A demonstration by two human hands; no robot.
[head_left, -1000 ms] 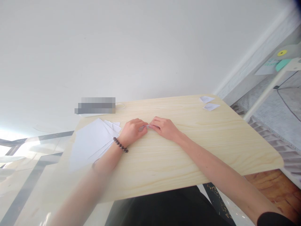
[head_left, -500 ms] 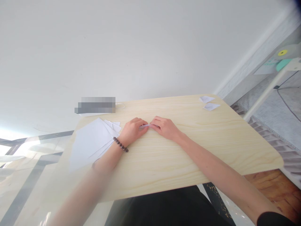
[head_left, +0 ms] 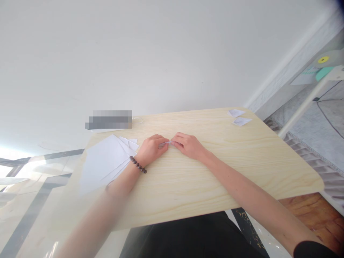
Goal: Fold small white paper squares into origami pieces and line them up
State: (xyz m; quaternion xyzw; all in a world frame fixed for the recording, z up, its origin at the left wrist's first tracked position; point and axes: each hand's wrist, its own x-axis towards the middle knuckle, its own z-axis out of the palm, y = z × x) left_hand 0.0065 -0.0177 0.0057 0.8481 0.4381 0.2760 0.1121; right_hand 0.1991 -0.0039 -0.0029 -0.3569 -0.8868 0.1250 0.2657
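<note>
Between my hands, over the middle of the wooden table (head_left: 177, 186), is a small folded piece of white paper (head_left: 166, 143), seen nearly edge-on. My left hand (head_left: 153, 147), with a beaded bracelet (head_left: 137, 165) at its wrist, pinches the paper's left part between thumb and fingers. From the other side my right hand (head_left: 186, 144) pinches its right end, thumb below and fingers above. The fingertips of both hands almost meet. Most of the paper is hidden by the fingers, so its full shape does not show.
Several white paper sheets (head_left: 100, 161) lie fanned out on the left, partly beneath my left wrist. Two folded paper pieces (head_left: 242, 122) rest at the far right corner. A blurred-out object (head_left: 110, 121) stands at the back left, near the wall (head_left: 161, 57).
Both hands stay in nearly the same place. The fingers have shifted only slightly on the folded paper.
</note>
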